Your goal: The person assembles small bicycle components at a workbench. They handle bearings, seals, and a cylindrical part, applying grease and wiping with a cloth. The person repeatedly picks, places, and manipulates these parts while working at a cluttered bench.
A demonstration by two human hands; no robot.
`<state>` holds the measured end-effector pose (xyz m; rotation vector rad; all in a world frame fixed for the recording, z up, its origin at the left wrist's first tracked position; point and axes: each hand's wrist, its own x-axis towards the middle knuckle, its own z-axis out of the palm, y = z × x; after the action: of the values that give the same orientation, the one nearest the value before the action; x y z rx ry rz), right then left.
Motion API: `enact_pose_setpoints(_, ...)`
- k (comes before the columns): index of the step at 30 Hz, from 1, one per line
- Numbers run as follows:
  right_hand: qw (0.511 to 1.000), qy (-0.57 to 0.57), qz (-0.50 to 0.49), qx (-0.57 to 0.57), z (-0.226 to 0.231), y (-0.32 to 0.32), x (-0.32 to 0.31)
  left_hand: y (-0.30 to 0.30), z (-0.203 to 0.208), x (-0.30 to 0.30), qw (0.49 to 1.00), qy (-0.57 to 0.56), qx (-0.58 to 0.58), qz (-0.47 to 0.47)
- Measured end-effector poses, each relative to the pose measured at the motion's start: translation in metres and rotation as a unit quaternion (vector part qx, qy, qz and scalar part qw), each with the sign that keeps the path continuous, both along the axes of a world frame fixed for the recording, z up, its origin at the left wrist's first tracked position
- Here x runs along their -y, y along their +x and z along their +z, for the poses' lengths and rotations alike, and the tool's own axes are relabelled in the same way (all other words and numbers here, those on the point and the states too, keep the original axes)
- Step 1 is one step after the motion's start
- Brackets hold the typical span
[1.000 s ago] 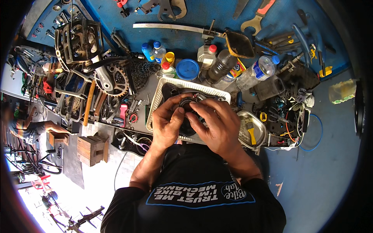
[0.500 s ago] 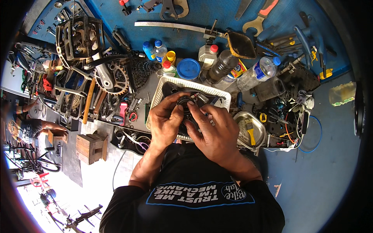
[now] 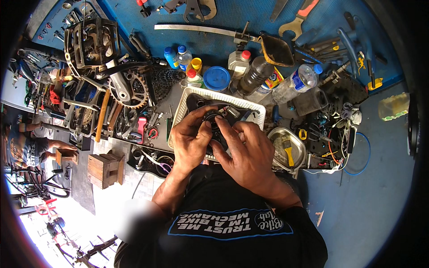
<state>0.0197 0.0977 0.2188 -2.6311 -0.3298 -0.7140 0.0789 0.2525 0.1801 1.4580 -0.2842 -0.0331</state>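
Over a white plastic basket (image 3: 181,109), both my hands meet at a small dark ring-shaped part (image 3: 212,117). My left hand (image 3: 191,138) pinches it between thumb and fingers. The index fingertip of my right hand (image 3: 246,152) presses on the part from the right; its thumb is below, and its other fingers curl loosely. The exact kind of part cannot be made out, as my fingers cover much of it. Dark bike parts (image 3: 195,102) and a small silver piece (image 3: 232,111) lie in the basket behind my fingers.
Right of the basket sits a metal tray (image 3: 302,152) with a yellow-handled brush (image 3: 289,154). Several bottles and a blue-lidded tub (image 3: 216,79) stand behind. A crankset (image 3: 123,91) and tools crowd the left. A person (image 3: 31,149) is at far left, near a wooden stool (image 3: 105,169).
My hands and the ring-shaped part stay almost in place, with only a tiny shift of the fingers. The person at far left has moved slightly.
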Motion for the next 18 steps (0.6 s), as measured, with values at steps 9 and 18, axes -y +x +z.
enact_pose_setpoints(9, 1.0, -0.024, -0.004, 0.004, 0.001, 0.0026, -0.0005, 0.0009, 0.0023, 0.0044, 1.0, 0.015, 0.005, 0.02)
enact_pose_setpoints(18, 1.0, -0.014, 0.007, -0.012, 0.0071, 0.0028, 0.0005, 0.0023, 0.0065, 0.0022, 1.0, 0.019, 0.005, 0.009)
